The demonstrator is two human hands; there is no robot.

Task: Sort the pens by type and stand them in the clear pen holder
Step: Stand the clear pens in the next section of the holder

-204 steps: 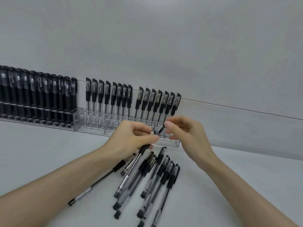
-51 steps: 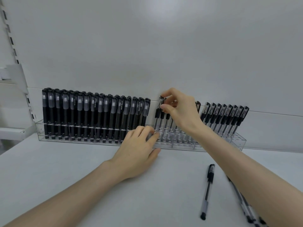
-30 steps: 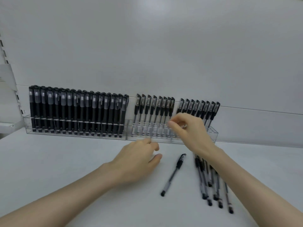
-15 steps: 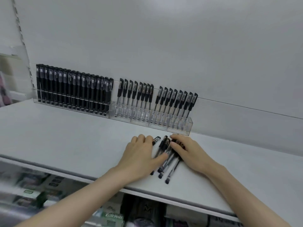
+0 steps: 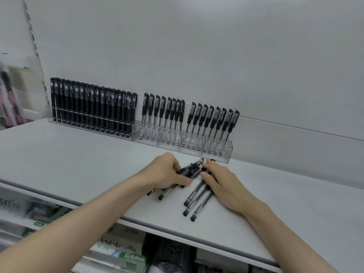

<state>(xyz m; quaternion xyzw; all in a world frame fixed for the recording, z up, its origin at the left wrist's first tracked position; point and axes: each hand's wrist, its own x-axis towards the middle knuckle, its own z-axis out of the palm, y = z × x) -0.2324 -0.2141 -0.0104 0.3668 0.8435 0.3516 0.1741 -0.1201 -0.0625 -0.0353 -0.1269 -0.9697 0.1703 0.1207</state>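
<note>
Standing along the back of the shelf (image 5: 78,158), the clear pen holder (image 5: 226,154) looks mostly filled. At ten o'clock from the hands, its left section carries a tight row of thick black pens (image 5: 92,107). Toward twelve o'clock the slim clear pens (image 5: 163,117) stand in two groups with a narrow gap between them, and the row runs up to the holder's end wall at one o'clock. Sorting seems far along, with only the pens lying flat on the shelf left to stand.

The left hand (image 5: 165,172) curls its fingers round a bunch of loose pens (image 5: 192,166), caps pointing to one o'clock. Just beside it, the right hand (image 5: 220,180) lies flat with straight fingers on three loose pens (image 5: 194,194), whose tips fan toward seven o'clock. Both lots look like the slim type, so the gap in the slim row is likely their place; whether it has slots enough for all cannot be told.

Bare shelf spreads wide at nine and at three o'clock, giving room to sweep or spread. The front edge (image 5: 177,238) lies near the pen tips at six o'clock, above a lower shelf (image 5: 134,259) of goods, so a rolling pen could drop. The back wall (image 5: 197,56) stands close behind the holder, so pens probably have to go in from above and in front.
</note>
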